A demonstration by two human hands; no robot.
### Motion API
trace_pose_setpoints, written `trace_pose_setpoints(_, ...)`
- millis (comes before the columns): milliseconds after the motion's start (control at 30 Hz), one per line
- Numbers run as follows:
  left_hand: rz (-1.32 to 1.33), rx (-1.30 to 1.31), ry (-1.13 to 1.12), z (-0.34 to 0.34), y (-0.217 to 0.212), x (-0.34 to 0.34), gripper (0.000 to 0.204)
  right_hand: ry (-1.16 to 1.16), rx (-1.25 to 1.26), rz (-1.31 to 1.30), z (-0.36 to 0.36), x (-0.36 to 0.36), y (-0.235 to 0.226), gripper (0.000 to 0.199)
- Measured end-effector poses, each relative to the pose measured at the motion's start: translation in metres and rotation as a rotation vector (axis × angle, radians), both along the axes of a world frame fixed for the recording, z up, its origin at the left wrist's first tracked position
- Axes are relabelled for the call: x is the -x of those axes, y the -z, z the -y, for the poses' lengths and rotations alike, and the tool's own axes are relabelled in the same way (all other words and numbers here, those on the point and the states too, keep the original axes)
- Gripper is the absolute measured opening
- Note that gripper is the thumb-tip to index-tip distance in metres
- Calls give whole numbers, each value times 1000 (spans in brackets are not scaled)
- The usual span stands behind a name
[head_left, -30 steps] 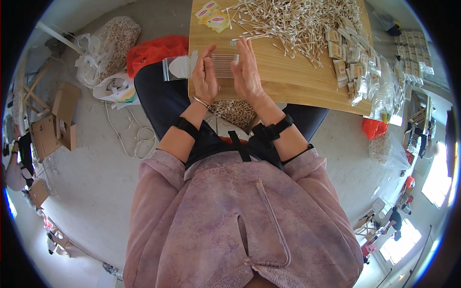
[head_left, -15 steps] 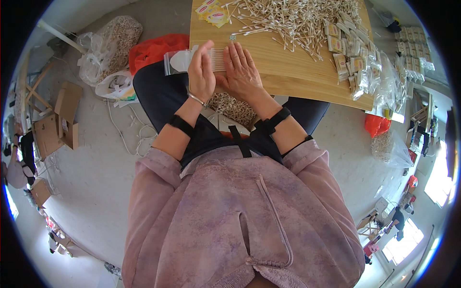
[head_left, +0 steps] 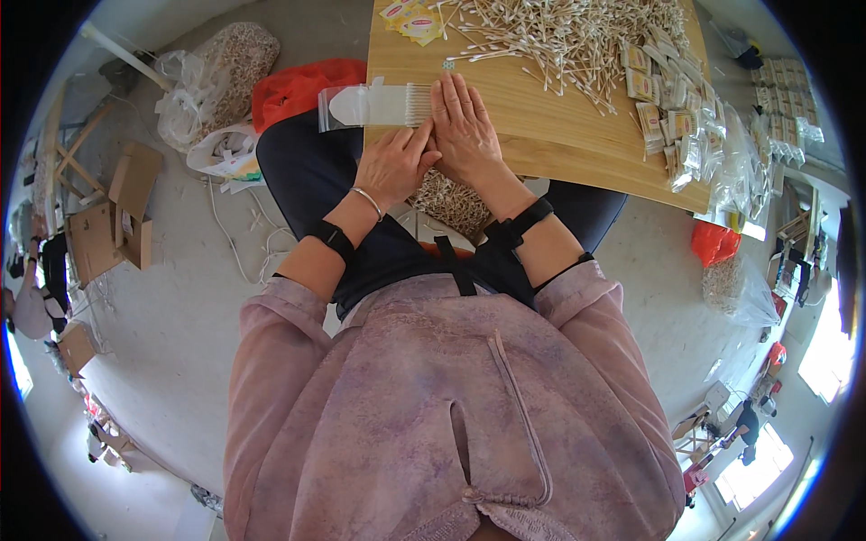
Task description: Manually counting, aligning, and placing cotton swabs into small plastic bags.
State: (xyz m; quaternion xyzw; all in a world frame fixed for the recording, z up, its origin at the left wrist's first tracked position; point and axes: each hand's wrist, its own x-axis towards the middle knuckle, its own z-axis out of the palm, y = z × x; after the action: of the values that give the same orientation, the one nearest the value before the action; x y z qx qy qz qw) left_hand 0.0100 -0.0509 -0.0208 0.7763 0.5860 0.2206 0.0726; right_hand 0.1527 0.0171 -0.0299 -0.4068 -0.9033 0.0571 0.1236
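A row of cotton swabs (head_left: 418, 104) lies side by side near the table's left edge. Its left part sits at a clear plastic bag (head_left: 326, 114) with a white round-ended flat piece (head_left: 349, 106) in it. My right hand (head_left: 463, 135) rests flat, fingers straight and together, against the swabs' right ends. Just below the row, my left hand (head_left: 391, 169) is palm down with its fingers stretched toward the swabs' near edge, fingertips close to my right hand. Neither hand appears to grip anything.
A heap of loose cotton swabs (head_left: 577, 36) covers the far table (head_left: 532, 131). Filled small packs (head_left: 663, 113) pile up at its right, yellow cards (head_left: 413, 22) at its far left. More swabs (head_left: 448, 206) lie below the table edge; a red bag (head_left: 302, 90) is at left.
My left hand has come down toward me and turned palm down, uncovering the white flat piece and more of the swabs. My right hand stays flat at their right ends.
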Motion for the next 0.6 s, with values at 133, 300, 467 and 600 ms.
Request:
trace_pose_setpoints(133,33,-30,17,-1,3,0,48,3,-1,17,0,-1,-1,66)
trace_pose_setpoints(300,37,21,-19,-1,2,-1,51,-8,31,29,1,-1,-3,67)
trace_pose_setpoints(467,20,106,-46,-5,-4,-4,55,10,24,65,0,0,2,68)
trace_pose_setpoints(600,47,119,-38,-5,-4,-3,58,9,34,41,0,0,3,69)
